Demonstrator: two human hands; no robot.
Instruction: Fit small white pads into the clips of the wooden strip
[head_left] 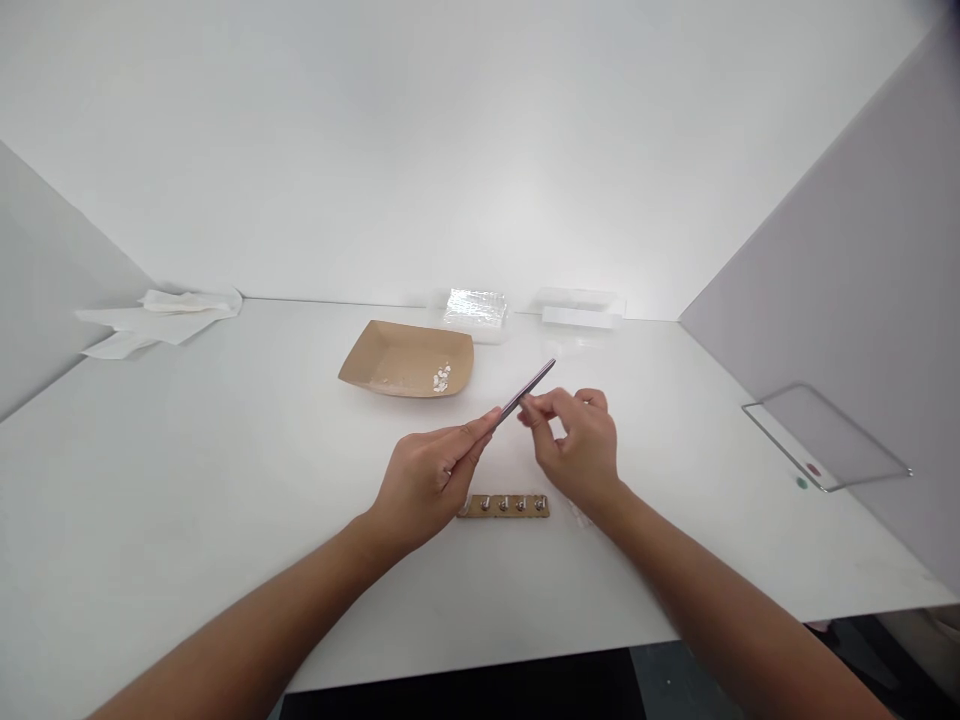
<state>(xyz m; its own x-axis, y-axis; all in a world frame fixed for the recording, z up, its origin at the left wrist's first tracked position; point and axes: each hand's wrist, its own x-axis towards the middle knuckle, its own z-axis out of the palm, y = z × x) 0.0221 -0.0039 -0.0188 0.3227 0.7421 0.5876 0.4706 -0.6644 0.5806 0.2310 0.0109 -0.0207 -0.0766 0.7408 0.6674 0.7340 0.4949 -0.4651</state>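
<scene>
My left hand (431, 478) grips the lower end of a thin, dark flat piece (529, 385), which is tilted up to the right and seen edge-on, so its faces are hidden. Against its right side, my right hand (574, 440) is closed in a pinch; whatever lies between those fingertips is too small to make out. Below the hands lies a brown strip (512, 507) with several shiny metallic bits in a row, its left end partly behind my left hand. Small white scraps (580, 516) lie beside my right wrist.
Behind the hands stands a brown paper tray (367, 358) with white scraps inside. Farther back are a clear bubble-wrapped packet (475, 310) and a white box (581, 317). White tissues (161, 318) lie at left. On the right, a wire frame (855, 425) leans near a green dot (802, 483).
</scene>
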